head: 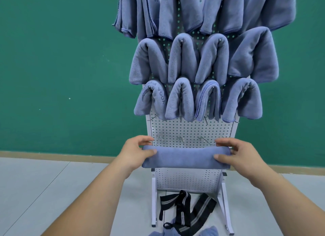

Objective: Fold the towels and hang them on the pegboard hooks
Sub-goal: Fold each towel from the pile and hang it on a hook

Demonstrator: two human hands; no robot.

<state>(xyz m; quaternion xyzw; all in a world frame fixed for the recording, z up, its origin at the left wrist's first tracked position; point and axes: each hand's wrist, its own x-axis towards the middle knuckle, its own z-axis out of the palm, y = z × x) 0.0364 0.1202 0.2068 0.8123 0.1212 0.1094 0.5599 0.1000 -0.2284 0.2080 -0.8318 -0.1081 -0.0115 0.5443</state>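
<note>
A folded blue towel (184, 157) stretches level between my hands in front of the white pegboard (191, 130). My left hand (135, 153) grips its left end, thumb on the near side and fingers over the top. My right hand (235, 155) grips the right end the same way. Just behind the towel's top edge, bare metal hooks (182, 139) stick out of the board. Above them, several folded blue towels (181, 98) hang in rows over other hooks.
The pegboard stands on white legs (154, 200) on a grey floor, against a green wall. Black striped straps (186, 213) lie on the floor under the board, with more blue cloth (207, 232) at the bottom edge of view.
</note>
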